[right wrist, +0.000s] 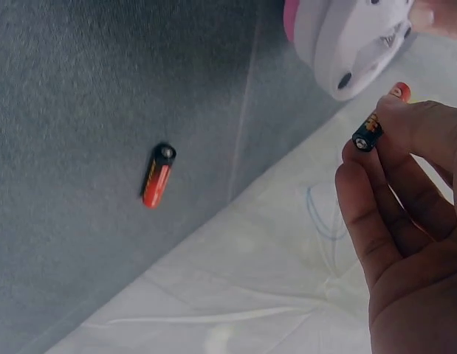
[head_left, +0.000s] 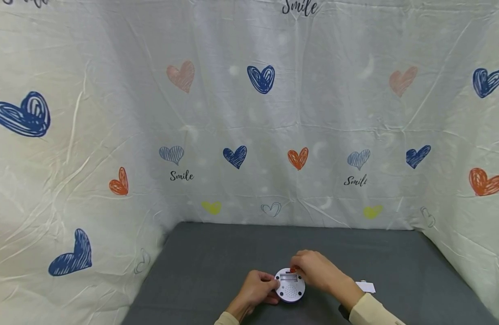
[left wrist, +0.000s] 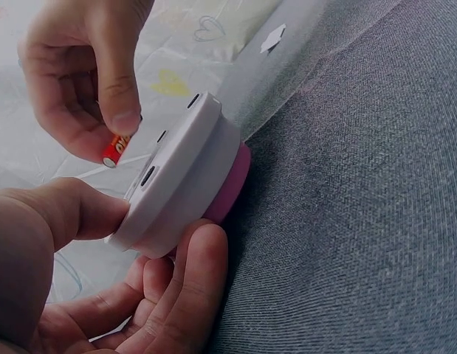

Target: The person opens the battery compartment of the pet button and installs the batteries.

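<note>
My left hand (head_left: 255,288) grips the rim of a round white device (head_left: 290,292), thumb on top and fingers beneath. Its perforated underside faces up, showing dark feet and an uncovered battery compartment; a pink part (left wrist: 232,184) shows at the side near the cloth. Between thumb and fingertips, my right hand (head_left: 317,272) pinches a small red-and-black battery (right wrist: 369,131). The battery is held just over the device, close to the compartment. In the right wrist view, a second red-and-black battery (right wrist: 158,177) lies on the grey cloth.
A small white flat piece (head_left: 366,286) lies on the grey table (head_left: 216,253), right of the device and partly behind the right forearm. White curtains (head_left: 233,113) printed with hearts enclose the table at the back and both sides.
</note>
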